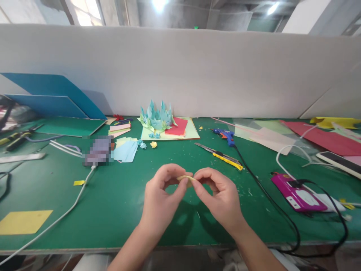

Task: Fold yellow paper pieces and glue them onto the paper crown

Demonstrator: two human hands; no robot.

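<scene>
Between my two hands is a small piece of yellow paper [186, 177], bent into a slight curve and held above the green table. My left hand [166, 188] pinches its left end between thumb and fingers. The right end is pinched the same way by my right hand [217, 194]. Fingers cover most of the paper, so its full shape is hidden. Beyond my hands stands a crown-like ring of folded blue and green paper [158, 118]. A small folded yellow paper piece [153, 144] lies closer, beside folded blue pieces [141, 143].
A utility knife [225, 158] and a blue glue gun [225, 136] with a black cord lie right of centre. Farther right is a magenta power strip [299, 194]. Blue paper sheets [125, 150], a blurred phone [98, 150] on a white cable and a yellow sheet [25, 222] lie left.
</scene>
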